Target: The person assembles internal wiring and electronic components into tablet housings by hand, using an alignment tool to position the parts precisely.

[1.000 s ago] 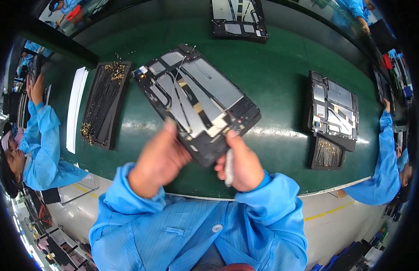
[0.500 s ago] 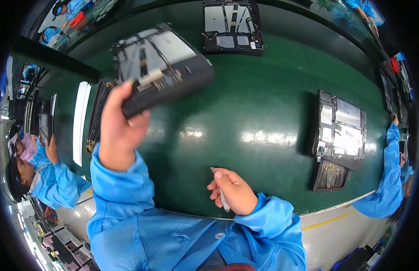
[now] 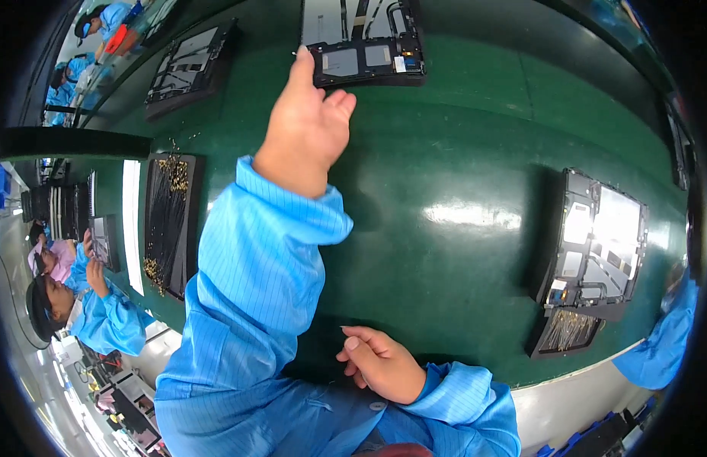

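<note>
My left hand [image 3: 308,126] reaches to the near left corner of an opened tablet-like device [image 3: 369,57] at the far middle. Its thumb lies at the device's left edge, and the other fingers stand apart from the thumb, in front of the near edge. The device shows pale silver panels and dark cables, and rests on a black block. Close to my body, my right hand [image 3: 384,365] is closed on a thin pale tool [image 3: 343,327]; only its tip shows. A similar device [image 3: 190,65] lies tilted at the far left.
A black tray [image 3: 192,228] of black cables with gold ends lies left, beside a white strip [image 3: 131,228]. At right, another opened device [image 3: 597,244] overlaps a small cable tray [image 3: 567,333]. A dark bar [image 3: 71,142] crosses at left. Co-workers in blue sit on both sides.
The device that my left hand held is now down at the far left. My left hand, free of it, has moved right to the far middle device. My right hand stays near my body.
</note>
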`<state>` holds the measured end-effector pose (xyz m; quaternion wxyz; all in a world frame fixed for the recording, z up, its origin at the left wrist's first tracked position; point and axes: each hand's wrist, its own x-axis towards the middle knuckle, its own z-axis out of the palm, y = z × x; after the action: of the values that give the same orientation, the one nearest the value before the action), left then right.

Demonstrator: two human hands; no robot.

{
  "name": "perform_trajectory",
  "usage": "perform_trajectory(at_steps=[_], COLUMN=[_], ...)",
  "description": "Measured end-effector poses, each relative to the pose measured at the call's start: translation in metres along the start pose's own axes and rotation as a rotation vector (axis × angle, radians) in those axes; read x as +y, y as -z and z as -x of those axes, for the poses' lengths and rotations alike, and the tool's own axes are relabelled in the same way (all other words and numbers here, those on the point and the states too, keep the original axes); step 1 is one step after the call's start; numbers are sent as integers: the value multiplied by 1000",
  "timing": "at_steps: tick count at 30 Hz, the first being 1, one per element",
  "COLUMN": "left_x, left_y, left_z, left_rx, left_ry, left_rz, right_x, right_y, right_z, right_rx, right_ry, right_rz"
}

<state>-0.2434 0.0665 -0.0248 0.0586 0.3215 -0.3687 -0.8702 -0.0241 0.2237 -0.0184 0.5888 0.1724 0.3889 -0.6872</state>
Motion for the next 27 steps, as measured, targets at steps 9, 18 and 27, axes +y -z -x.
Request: perform_trajectory(at_steps=[9,18,27], left_x=[28,45,78], left_y=[4,76,186], left_z=[-34,42,133], left_rx=[75,-331,435], left_ry=[15,57,-237], left_rz=[110,-227,-919], right_x=[2,19,27], right_y=[0,2,-13], right_z=[-4,-4,4], right_rx=[-19,0,-40], right_ry=[54,260,491], right_rz=[-17,269,723])
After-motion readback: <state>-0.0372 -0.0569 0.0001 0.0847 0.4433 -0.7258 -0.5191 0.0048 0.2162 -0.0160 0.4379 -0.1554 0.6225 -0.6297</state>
